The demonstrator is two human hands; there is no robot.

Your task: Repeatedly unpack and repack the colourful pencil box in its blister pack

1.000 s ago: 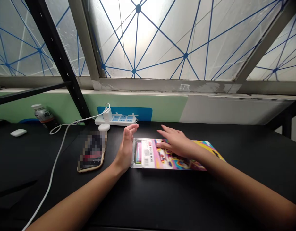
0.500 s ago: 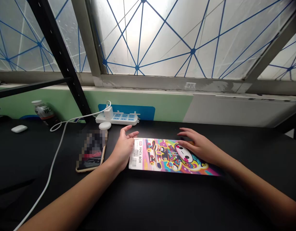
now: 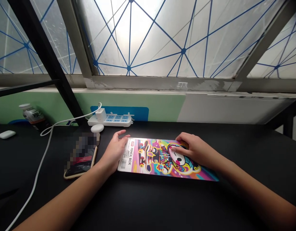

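Note:
A flat, colourful pencil box (image 3: pixel 159 157) lies lengthwise across the black desk, its cover printed with a cartoon figure on a skateboard. My right hand (image 3: pixel 193 149) grips its far edge, thumb laid over the cartoon face and fingers bent over the back side, where their tips are hidden. At the box's white labelled end is my left hand (image 3: pixel 115 149), touching that end, its upper fingers stretched out and apart. The lower fingers of my left hand are out of sight.
Left of the box lies a phone (image 3: pixel 82 157), its screen blurred. A white oval case (image 3: pixel 97 128) sits before a power strip (image 3: pixel 119 120). A white cable (image 3: pixel 38 173) runs along the left. Farther left are a bottle (image 3: pixel 33 116) and a white mouse-like object (image 3: pixel 6 134).
My right hand has closed from a loose, spread pose onto the pencil box, its thumb now on the cover. The right end of the box sits slightly nearer. The view has shifted to the right.

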